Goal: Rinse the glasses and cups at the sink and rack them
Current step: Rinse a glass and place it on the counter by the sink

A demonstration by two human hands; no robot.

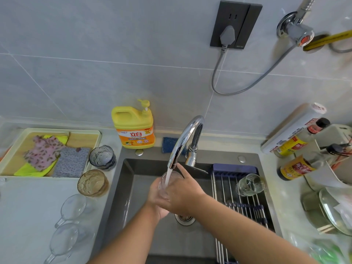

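Right hand (183,197) on glass (164,188) beneath faucet (183,141)

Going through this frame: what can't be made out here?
Head view:
- Glass: its lower part is hidden by the left hand and right hand; whether the right hand grips it is unclear.
- Drain: partly behind the right arm.
- Rack: its near end is covered by the right arm and cut off by the bottom edge.
- Clear glasses at lower left: blurred, shape unsure.

2 hands (155,204) (183,196), 1 held glass (163,190), 2 tinted cups (102,157) (92,182)
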